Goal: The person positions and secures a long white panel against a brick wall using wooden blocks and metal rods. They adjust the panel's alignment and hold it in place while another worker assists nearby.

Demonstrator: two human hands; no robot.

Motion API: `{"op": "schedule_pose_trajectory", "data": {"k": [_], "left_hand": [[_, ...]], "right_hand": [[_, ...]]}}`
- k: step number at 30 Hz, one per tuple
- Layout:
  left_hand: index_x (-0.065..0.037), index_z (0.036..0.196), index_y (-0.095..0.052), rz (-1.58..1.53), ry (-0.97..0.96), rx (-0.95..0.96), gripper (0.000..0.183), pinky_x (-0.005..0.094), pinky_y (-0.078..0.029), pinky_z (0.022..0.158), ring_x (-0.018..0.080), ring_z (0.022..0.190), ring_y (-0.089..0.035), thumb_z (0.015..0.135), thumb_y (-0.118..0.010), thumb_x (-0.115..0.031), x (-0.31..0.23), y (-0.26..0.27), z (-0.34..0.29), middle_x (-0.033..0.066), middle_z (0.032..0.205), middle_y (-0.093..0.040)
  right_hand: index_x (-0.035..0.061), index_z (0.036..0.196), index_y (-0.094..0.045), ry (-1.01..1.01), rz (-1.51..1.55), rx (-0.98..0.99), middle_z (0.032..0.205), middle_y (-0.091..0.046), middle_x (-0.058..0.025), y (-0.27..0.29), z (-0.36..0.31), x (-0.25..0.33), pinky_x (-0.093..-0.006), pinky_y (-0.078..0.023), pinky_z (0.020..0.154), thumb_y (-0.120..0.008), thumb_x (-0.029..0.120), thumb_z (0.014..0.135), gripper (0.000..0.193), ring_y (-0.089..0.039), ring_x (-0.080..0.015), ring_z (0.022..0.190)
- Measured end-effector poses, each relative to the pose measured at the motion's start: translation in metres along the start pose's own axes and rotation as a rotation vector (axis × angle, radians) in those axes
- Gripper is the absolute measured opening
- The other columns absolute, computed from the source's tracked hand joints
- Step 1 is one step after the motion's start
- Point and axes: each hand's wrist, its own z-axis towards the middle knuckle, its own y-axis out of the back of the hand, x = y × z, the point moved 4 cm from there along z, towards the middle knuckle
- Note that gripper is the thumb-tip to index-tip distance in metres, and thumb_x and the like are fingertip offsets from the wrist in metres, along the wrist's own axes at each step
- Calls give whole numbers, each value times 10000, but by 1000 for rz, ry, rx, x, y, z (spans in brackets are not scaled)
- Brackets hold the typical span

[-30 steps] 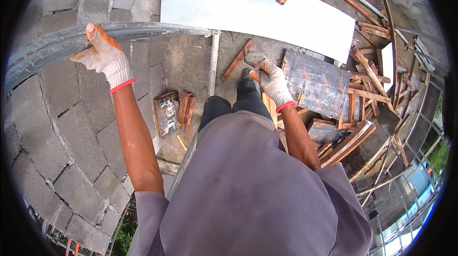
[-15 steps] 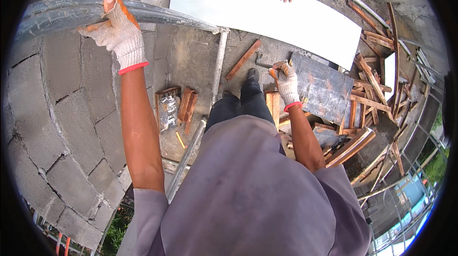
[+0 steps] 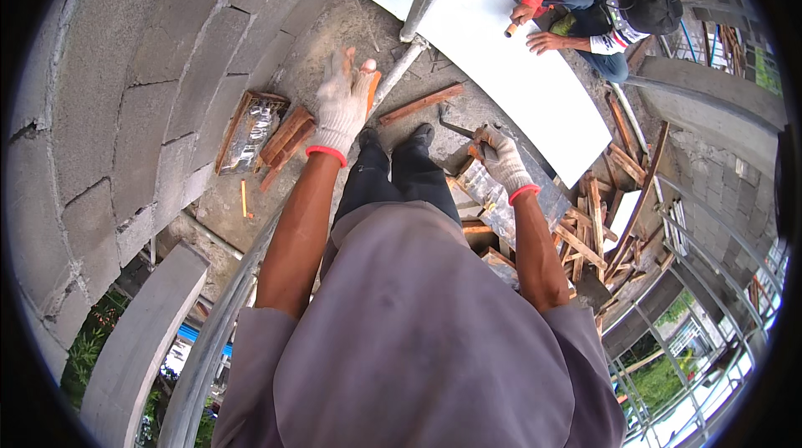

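One left hand [image 3: 342, 110]: fingers spread, released, just beside pipe [image 3: 401, 75] | right hand [image 3: 499, 157]: clenched round one end of bent tool [image 3: 456, 128], seemingly leaving its hook free | tool near white sheet [image 3: 493, 39]'s near edge

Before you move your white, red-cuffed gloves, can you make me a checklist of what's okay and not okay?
1. Right hand gripping the dark, bent metal tool: ok, fingers closed round it.
2. Left hand free: ok, fingers open, nothing seen in it.
3. Left hand off the round grey metal pole: cannot tell, they nearly overlap in this view.
4. Floor ahead of the black shoes free of things: not ok, a reddish-brown wooden strip lies there.
5. Co-worker's bare hands apart from the tool: ok, they're at the long white panel.
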Motion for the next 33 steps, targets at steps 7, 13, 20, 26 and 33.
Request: {"op": "schedule_pose_trajectory", "data": {"k": [7,13,20,26,33], "left_hand": [[-68,1114,-565,-263,988,120,422,347,-458,627,218,703,-600,943,-538,-452,268,77,-330,70,767,-608],[-172,941,-489,-1055,1423,-371,354,256,-353,529,87,599,-450,925,-544,-522,274,49,-411,-41,684,-448],[-164,989,-489,-1071,1370,-720,237,223,-324,479,69,600,-454,885,-675,-267,230,3,-414,-49,717,-490],[-88,1357,-416,-808,1295,-1405,560,272,-416,791,104,925,-507,875,-685,-187,176,55,-450,75,1107,-560],[-30,1395,-337,-43,605,-1957,633,308,-421,886,169,990,-554,894,-664,-234,-3,251,-439,114,1157,-576]], "right_hand": [[18,866,-583,212,-275,272,808,-604,-90,-35,-3,123,-285,-468,716,-649,-53,785,127,-561,-150,758],[16,844,-588,324,-336,592,822,-583,-113,-95,-6,186,-374,-463,710,-771,73,743,217,-571,-280,789],[32,846,-579,458,-456,956,851,-584,-102,-144,-15,200,-371,-482,755,-771,168,746,255,-596,-302,845],[64,857,-547,571,-614,1190,876,-575,-92,-168,-15,205,-410,-473,756,-758,234,774,284,-585,-317,893],[58,845,-508,738,-757,1412,838,-579,-116,-181,-16,203,-435,-462,726,-716,307,809,327,-597,-349,812]]}}
